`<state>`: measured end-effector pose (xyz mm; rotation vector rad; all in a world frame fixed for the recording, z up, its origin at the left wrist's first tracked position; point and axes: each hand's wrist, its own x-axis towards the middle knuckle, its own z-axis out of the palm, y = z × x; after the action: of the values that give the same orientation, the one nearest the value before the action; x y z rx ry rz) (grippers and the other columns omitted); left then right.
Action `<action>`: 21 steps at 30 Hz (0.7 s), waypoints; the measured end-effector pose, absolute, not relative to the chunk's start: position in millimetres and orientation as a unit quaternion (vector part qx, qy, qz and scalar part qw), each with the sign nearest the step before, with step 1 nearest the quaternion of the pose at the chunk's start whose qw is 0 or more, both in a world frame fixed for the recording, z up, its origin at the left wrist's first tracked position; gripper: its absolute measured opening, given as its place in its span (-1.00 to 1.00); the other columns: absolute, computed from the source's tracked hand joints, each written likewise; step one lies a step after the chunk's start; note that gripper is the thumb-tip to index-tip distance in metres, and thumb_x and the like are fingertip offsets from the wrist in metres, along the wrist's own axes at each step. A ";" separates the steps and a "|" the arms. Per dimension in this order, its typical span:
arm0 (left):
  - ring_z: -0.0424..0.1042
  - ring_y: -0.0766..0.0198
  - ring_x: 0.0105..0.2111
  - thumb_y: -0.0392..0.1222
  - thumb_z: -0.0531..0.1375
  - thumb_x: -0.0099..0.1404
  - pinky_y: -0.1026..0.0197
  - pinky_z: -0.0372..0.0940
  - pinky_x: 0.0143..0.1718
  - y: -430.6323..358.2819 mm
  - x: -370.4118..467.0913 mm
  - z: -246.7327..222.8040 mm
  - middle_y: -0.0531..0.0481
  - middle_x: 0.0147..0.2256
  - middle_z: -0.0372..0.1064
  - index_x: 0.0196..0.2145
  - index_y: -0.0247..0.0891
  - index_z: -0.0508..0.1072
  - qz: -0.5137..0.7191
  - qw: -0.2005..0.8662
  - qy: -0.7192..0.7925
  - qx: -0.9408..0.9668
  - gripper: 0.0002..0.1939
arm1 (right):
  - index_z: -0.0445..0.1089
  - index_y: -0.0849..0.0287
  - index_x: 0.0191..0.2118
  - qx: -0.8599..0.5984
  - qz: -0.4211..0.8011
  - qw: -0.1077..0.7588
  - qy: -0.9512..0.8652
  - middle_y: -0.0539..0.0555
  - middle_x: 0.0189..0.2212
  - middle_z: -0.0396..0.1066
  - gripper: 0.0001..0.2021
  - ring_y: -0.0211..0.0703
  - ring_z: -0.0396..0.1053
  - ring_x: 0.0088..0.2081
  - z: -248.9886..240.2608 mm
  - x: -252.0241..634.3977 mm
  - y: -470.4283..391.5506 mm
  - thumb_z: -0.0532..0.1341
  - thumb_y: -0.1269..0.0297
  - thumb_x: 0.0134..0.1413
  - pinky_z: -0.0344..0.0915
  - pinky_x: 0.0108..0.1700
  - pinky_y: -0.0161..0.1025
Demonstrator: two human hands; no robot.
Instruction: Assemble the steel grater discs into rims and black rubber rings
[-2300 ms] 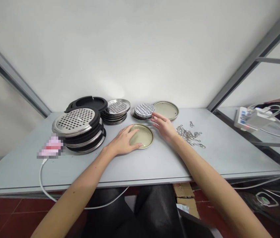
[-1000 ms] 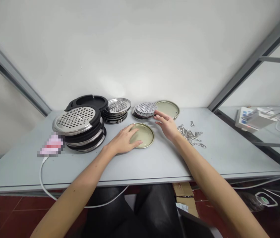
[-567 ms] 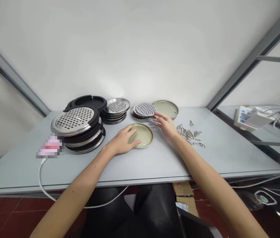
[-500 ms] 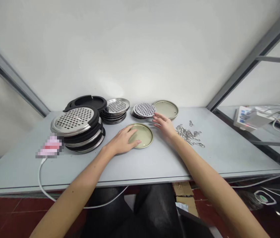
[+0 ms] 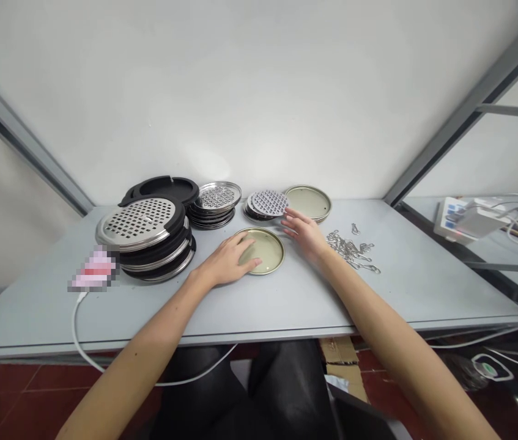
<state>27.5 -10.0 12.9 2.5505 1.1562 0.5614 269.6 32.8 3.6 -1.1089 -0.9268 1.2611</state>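
A shallow round greenish metal lid [image 5: 268,249] lies on the table in front of me. My left hand [image 5: 227,260] rests over its left edge, fingers apart and thumb toward the lid's inside. Just right of the lid, my right hand [image 5: 303,232] is raised with fingers spread and nothing in them. Its fingertips are near a small stack of round perforated grater discs [image 5: 270,203]; I cannot tell whether they touch. Behind that hand stands a larger greenish lid [image 5: 310,201] on a short stack. A pile of metal clips [image 5: 349,247] lies to its right.
At the left stand stacked graters with black rims [image 5: 142,223], black ring parts [image 5: 167,188] and more metal grater discs [image 5: 217,198]. A white cable [image 5: 75,330] crosses the table's front edge [image 5: 268,335]. A power strip [image 5: 451,220] sits at the far right, past the grey frame post.
Both hands and the lid keep their places. The whole view has shifted very slightly.
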 end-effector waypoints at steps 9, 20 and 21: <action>0.14 0.02 0.26 0.09 0.08 0.37 -0.04 0.08 0.28 -10.7 26.5 15.2 -0.21 0.27 0.11 0.30 -0.26 0.08 0.224 0.159 0.372 0.887 -0.34 | 0.51 0.05 -0.10 -0.465 0.536 0.575 -0.408 0.06 0.11 0.40 -0.62 -0.01 0.37 0.08 4.9 270.6 32.5 0.34 0.22 -0.14 0.34 0.07 -0.09; 0.15 -0.01 0.25 0.06 0.10 0.36 -0.06 0.08 0.28 -10.6 27.6 14.7 -0.25 0.26 0.12 0.27 -0.30 0.13 0.220 0.156 0.387 0.882 -0.37 | 0.50 -0.01 -0.08 -0.413 0.535 0.607 -0.418 0.02 0.16 0.36 -0.60 -0.05 0.35 0.12 11.6 272.7 29.8 0.37 0.18 -0.15 0.35 0.03 -0.18; 0.15 -0.02 0.25 0.05 0.11 0.36 -0.06 0.08 0.28 -10.1 27.7 14.5 -0.25 0.25 0.13 0.27 -0.31 0.13 0.226 0.152 0.389 0.880 -0.37 | 0.49 -0.01 -0.07 -0.412 0.530 0.610 -0.421 0.02 0.16 0.36 -0.58 -0.04 0.36 0.11 11.7 273.2 29.9 0.38 0.18 -0.16 0.35 0.03 -0.17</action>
<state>27.7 -10.1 14.5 2.5264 1.1167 0.6480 273.2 29.9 11.7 -0.9503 -0.9720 1.2240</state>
